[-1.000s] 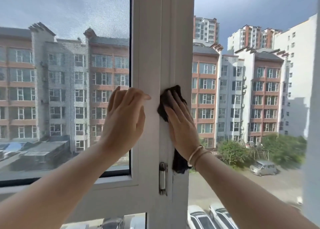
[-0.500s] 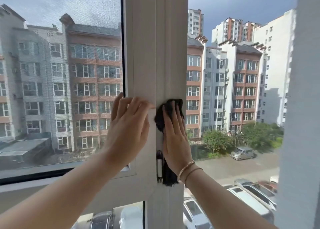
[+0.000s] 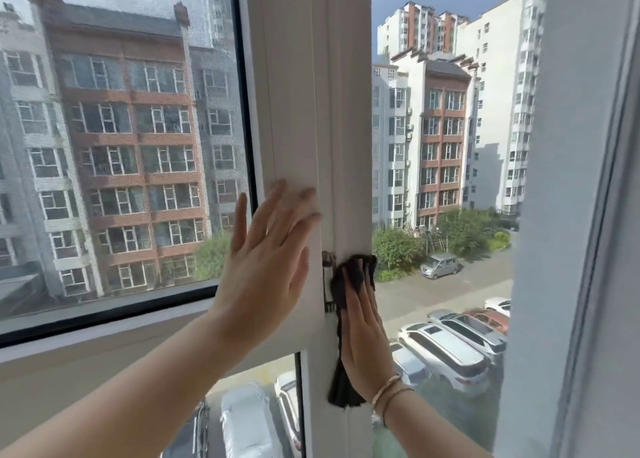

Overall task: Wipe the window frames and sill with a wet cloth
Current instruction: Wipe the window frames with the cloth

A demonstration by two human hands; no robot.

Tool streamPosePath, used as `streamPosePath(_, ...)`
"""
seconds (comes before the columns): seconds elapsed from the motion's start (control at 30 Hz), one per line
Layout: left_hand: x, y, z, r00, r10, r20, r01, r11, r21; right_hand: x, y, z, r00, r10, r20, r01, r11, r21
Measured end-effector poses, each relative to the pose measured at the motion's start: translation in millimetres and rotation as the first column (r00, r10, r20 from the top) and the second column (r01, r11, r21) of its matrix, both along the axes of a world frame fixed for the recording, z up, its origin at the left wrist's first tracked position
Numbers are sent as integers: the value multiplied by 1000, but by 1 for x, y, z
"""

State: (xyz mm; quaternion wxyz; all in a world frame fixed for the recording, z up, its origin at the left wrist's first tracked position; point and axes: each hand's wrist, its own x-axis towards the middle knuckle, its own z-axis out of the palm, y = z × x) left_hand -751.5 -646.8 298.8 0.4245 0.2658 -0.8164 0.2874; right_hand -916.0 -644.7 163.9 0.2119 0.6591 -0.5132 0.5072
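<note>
A white vertical window post (image 3: 304,111) runs down the middle of the view. My left hand (image 3: 266,270) lies flat against its front face, fingers straight and spread. My right hand (image 3: 363,339) presses a dark cloth (image 3: 349,277) against the post's right edge with straight fingers. The cloth sticks out above my fingertips and hangs below my wrist. It sits right beside a small metal fitting (image 3: 327,281) on the post. A white crossbar and ledge (image 3: 104,329) run off to the left.
Left of the post is a pane covered by an insect screen (image 3: 121,128). Right of the post the window stands open to the street, with parked cars far below. Another white frame (image 3: 581,215) rises at the far right.
My right hand and the cloth have slid down the post's right edge to the metal fitting. My left hand has stayed on the post, its fingers now straighter.
</note>
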Motion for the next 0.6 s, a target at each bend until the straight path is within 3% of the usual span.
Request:
streamPosePath(0.2,2,-1,-27,1000,18,8,-18,1000,9,-12,-7,57,997,26,-70,-29,998,-49)
streamPosePath(0.33,1,3,-52,999,48,12,-49,998,35,-14,-10,14,996,6,-84,-10,999,-47)
streamPosePath(0.47,8,9,-82,994,93,66,-96,994,51,-13,0,-48,995,34,-89,-29,998,51)
streamPosePath(0.6,9,17,-95,981,168,94,-173,984,41,-17,3,-36,989,102,-112,-98,994,40)
